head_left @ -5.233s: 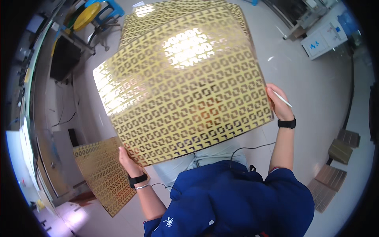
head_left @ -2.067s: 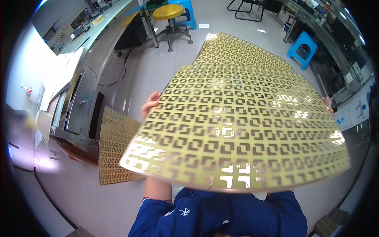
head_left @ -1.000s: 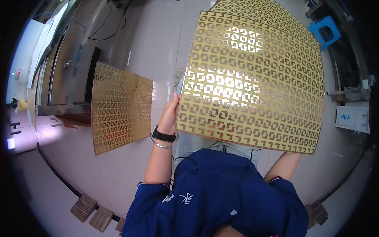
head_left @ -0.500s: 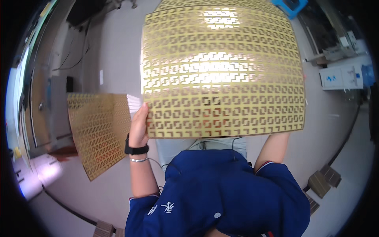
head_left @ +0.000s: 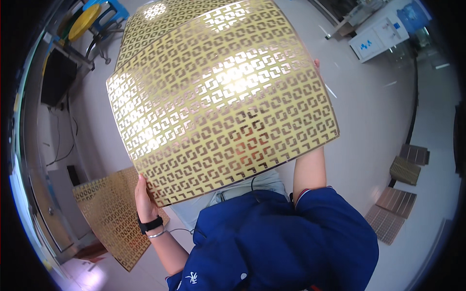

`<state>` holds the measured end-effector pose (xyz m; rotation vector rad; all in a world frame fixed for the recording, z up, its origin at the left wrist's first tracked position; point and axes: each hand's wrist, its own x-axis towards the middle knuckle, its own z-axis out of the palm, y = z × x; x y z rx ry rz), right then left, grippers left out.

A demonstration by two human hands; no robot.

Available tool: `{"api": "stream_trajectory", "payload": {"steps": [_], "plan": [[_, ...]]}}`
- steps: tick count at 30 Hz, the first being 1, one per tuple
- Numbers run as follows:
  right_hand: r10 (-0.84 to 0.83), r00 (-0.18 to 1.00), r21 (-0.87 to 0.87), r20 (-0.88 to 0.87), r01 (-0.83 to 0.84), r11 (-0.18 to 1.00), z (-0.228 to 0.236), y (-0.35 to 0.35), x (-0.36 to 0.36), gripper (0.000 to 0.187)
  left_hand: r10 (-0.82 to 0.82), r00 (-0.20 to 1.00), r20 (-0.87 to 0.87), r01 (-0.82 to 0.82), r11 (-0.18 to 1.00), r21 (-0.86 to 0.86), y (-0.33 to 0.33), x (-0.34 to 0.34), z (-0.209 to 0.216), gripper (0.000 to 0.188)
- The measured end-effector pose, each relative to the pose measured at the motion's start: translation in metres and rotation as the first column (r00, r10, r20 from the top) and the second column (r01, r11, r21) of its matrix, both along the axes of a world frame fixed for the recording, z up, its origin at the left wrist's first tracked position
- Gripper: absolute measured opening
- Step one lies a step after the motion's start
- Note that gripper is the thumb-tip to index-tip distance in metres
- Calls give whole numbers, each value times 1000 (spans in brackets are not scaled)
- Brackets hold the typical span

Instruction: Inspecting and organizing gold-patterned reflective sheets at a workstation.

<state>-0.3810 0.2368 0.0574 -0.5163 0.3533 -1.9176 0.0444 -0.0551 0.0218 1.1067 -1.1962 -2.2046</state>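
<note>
- Your hands are well apart, one at each side of the large metal-patterned panel [head_left: 223, 136], which is in front of you above your pale trousers [head_left: 187, 211]
- Your left hand [head_left: 145, 201] is clamped on the panel's lower left corner, with a black wristband [head_left: 150, 225] and a silver bracelet [head_left: 158, 233] below it
- Your right hand [head_left: 317, 63] is mostly hidden behind the panel, only its fingertips showing at the right edge, so I cannot tell how firmly it grips
- The panel is tilted, yellow-green, with rows of shiny angular marks and bright glare across its middle and left
- A second panel [head_left: 141, 43] with the same pattern shows past its far edge; whether they touch, I cannot tell
- A third panel [head_left: 109, 213] is lower left, near the metal cabinet [head_left: 51, 194]
- To your right, brownish boards [head_left: 388, 223] sit near the wall
- Farther off are a yellow-topped stool [head_left: 85, 22], a blue stool [head_left: 115, 10] and a white cabinet [head_left: 381, 39]
</note>
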Motion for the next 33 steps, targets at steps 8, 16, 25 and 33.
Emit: {"api": "stream_trajectory", "payload": {"steps": [8,16,25,33], "plan": [[-592,779,535,-206,596,599,33,-19,33,64,201,979,38,-200,979,-26,8,-7,-5,44],[-751,623,275,-216,777,566,52,-8,45,39,365,929,54,-361,930,-64,20,-25,2,54],[-592,748,94,-299,641,762,62,25,14,40,420,908,-5,-412,890,-195,23,-21,12,55],[-373,737,201,-564,560,803,82,24,6,56,410,912,-26,-402,878,-260,26,1,5,52]]}}
